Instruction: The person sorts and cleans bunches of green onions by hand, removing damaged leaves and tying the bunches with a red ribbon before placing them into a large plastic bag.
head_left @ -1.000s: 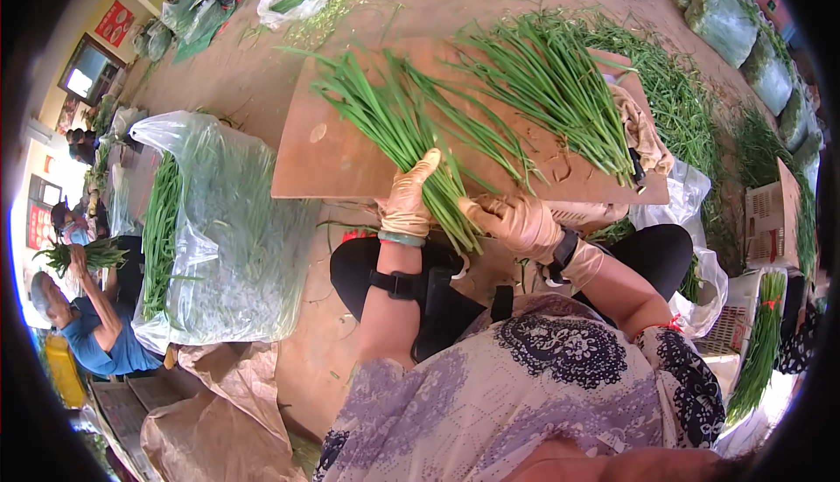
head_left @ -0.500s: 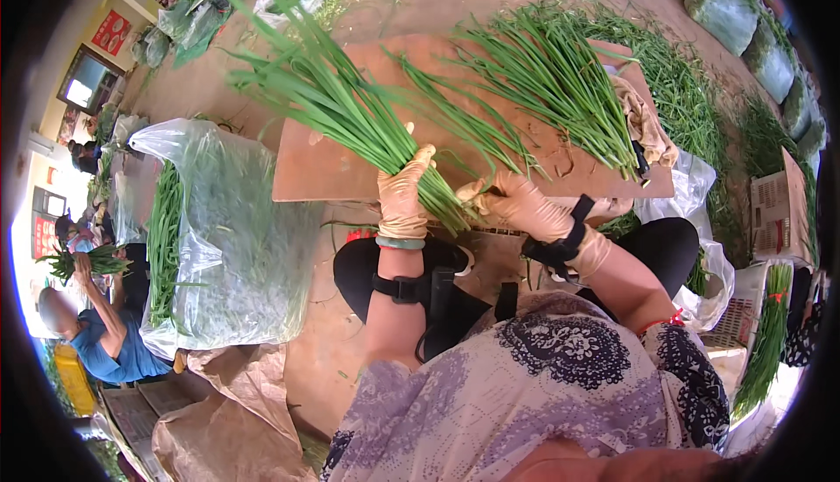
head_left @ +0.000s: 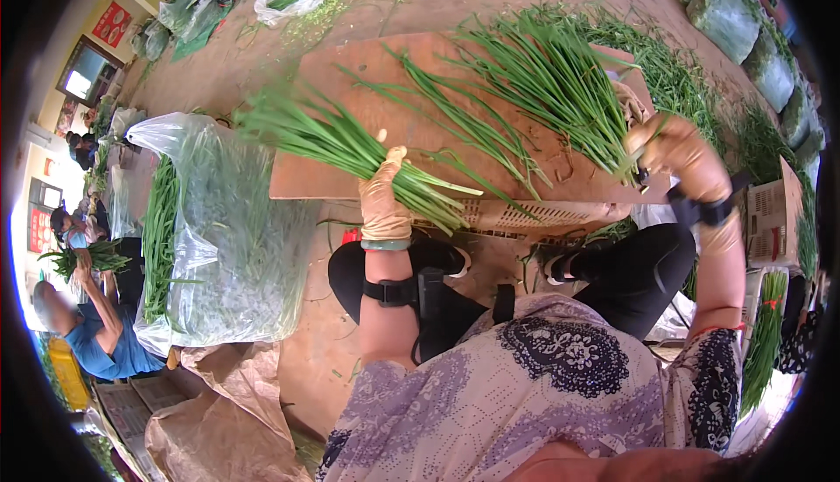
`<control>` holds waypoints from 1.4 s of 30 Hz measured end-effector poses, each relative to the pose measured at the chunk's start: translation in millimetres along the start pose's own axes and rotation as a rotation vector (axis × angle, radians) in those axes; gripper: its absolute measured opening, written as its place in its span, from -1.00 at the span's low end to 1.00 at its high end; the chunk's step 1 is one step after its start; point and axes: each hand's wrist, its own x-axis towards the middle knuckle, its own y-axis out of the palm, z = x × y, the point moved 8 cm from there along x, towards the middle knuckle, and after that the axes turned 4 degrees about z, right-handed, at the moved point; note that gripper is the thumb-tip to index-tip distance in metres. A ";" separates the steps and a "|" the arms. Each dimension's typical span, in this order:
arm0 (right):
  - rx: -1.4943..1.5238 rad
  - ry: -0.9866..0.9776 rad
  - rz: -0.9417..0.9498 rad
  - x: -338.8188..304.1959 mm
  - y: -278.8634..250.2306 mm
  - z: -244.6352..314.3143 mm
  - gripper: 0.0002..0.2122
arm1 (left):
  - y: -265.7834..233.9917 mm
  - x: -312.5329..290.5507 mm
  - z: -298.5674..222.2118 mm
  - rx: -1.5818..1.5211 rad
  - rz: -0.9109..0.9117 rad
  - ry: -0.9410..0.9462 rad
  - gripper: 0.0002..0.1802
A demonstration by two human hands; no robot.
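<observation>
Left fingers (head_left: 393, 162) clasp stalks (head_left: 337, 143) across the board's (head_left: 306, 178) near edge, bare surface alongside.

Over there, the brown counter (head_left: 304, 178) bears loose stalks (head_left: 479, 125) centrally, a pile (head_left: 564, 90) at two o'clock, a cloth (head_left: 632, 104) at three.

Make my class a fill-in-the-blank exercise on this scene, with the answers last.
1. The leftmost bunch of stalks over the brown board is in the person's ____ hand.
2. The large bag left of the board is made of clear ____.
3. The co-worker at lower left wears a ____ top.
4. The green bundle at lower right has a ____ tie.

Missing words: left; plastic; blue; red.
</observation>
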 end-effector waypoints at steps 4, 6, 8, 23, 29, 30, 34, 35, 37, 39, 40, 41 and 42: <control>-0.521 -0.063 -0.620 -3.7 -241.8 -37.8 -0.85 | -0.3 -3.6 -6.5 0.002 0.053 0.005 -0.64; -1.029 -0.036 -0.870 -16.3 -276.4 -103.2 -0.87 | 3.2 3.6 -5.3 0.064 0.120 0.006 -0.62; -0.942 -0.168 -0.763 22.0 -186.9 -102.4 -0.75 | -3.6 -2.7 -11.6 0.086 0.109 0.047 -0.61; 0.006 -0.102 -0.151 108.5 73.4 -56.3 -0.89 | 13.0 0.4 7.8 -0.006 0.301 -0.113 -0.46; 0.050 -0.439 -0.302 94.6 110.1 -19.8 -0.95 | 34.6 -4.7 34.5 -0.097 0.293 -0.233 -0.60; -0.060 -0.537 -0.343 95.3 126.0 -28.2 -0.93 | 30.6 -1.6 39.5 -0.056 0.238 -0.262 -0.61; -0.421 -0.599 -0.318 77.1 171.2 -29.5 -0.91 | 14.6 11.6 51.3 0.005 0.103 -0.248 -0.67; -0.739 -0.706 -0.349 64.5 190.8 -18.6 -0.91 | 12.0 10.6 50.2 0.024 0.097 -0.225 -0.72; -1.187 -0.687 -0.121 59.2 224.8 -23.8 -0.84 | 6.0 7.3 46.9 0.104 0.108 -0.217 -0.75; -1.207 -0.909 -0.225 41.5 230.5 -4.2 -0.83 | 0.1 11.0 42.0 0.093 0.145 -0.203 -0.77; -1.218 -1.128 -0.328 23.3 235.2 7.0 -0.82 | -2.6 11.6 41.8 0.098 0.144 -0.200 -0.77; -1.310 -1.083 -0.279 21.0 236.3 -0.2 -0.82 | -6.9 14.4 41.3 0.079 0.120 -0.175 -0.79; -1.305 -1.084 -0.281 14.1 230.0 -1.1 -0.82 | -10.3 15.2 37.8 0.061 0.093 -0.148 -0.82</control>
